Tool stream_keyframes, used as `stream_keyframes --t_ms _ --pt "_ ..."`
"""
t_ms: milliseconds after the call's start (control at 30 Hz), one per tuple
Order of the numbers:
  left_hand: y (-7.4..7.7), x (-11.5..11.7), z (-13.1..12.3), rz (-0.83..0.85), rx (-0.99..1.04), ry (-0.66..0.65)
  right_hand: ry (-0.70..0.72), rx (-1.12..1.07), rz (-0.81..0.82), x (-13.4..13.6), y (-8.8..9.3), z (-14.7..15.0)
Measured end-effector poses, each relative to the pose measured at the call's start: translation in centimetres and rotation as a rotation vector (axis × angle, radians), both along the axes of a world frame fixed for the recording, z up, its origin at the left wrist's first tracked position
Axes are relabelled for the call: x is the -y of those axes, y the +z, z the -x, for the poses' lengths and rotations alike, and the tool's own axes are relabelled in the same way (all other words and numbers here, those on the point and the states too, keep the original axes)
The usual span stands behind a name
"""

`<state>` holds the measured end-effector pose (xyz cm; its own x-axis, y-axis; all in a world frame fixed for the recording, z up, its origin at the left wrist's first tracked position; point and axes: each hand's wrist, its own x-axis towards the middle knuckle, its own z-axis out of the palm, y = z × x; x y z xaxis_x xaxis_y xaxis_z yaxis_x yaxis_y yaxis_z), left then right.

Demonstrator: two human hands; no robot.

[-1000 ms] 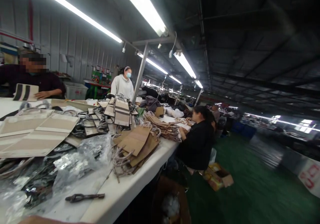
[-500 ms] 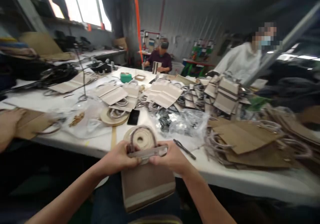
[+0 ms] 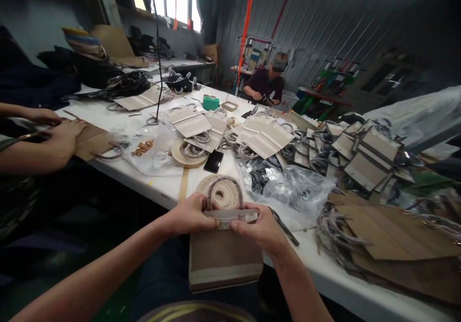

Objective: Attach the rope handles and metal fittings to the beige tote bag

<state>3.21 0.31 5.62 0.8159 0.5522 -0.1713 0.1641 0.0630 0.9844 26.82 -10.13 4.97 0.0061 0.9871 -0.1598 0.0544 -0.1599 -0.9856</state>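
Observation:
A tan handbag point(image 3: 226, 257) with a rounded, clear-wrapped handle hangs over my lap at the table's front edge. My left hand point(image 3: 193, 215) grips the left end of its top edge, the thumb pressed on the pale strip there. On the right end, my right hand point(image 3: 255, 227) pinches the same strip, fingers behind and thumb in front. The two thumbs nearly meet. Behind the handle lies a roll of cream tape point(image 3: 220, 195). Close to my right hand is a dark slim tool point(image 3: 286, 228), partly hidden by it.
A phone point(image 3: 213, 161), a tape roll point(image 3: 180, 155) and a plastic bag of dark pieces point(image 3: 262, 173) lie ahead. Brown bag panels point(image 3: 396, 231) are stacked right. Gold fittings point(image 3: 143, 148) lie left, near a co-worker's hands point(image 3: 63, 137). Another person point(image 3: 266, 84) sits across the table.
My view has swung left, so the scene sits further right. Both hands keep hold of the handbag's top edge. More of the left co-worker's hands shows; the standing person has gone from view.

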Motion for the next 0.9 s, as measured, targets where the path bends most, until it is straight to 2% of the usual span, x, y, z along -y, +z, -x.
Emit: stream_keyframes --t_ms 267,567,667,800,900 --pt "-0.8 -0.2 0.6 0.002 -0.012 0.043 0.012 -0.044 0.048 -1.2 -0.4 0.4" --pt "-0.2 -0.8 2.1 0.031 -0.034 0.013 0.030 -0.073 0.033 -1.9 -1.2 1.6" --pt "-0.6 -0.8 2.2 0.062 -0.003 0.035 0.044 0.002 0.018 -1.9 -1.0 1.3" --pt "-1.7 -0.8 2.5 0.126 0.014 0.112 0.058 0.186 -0.159 -1.5 -0.4 -0.6" --pt "-2.4 -1.0 2.9 0.145 -0.001 0.126 0.107 0.297 -0.195 -1.2 0.1 -2.4"
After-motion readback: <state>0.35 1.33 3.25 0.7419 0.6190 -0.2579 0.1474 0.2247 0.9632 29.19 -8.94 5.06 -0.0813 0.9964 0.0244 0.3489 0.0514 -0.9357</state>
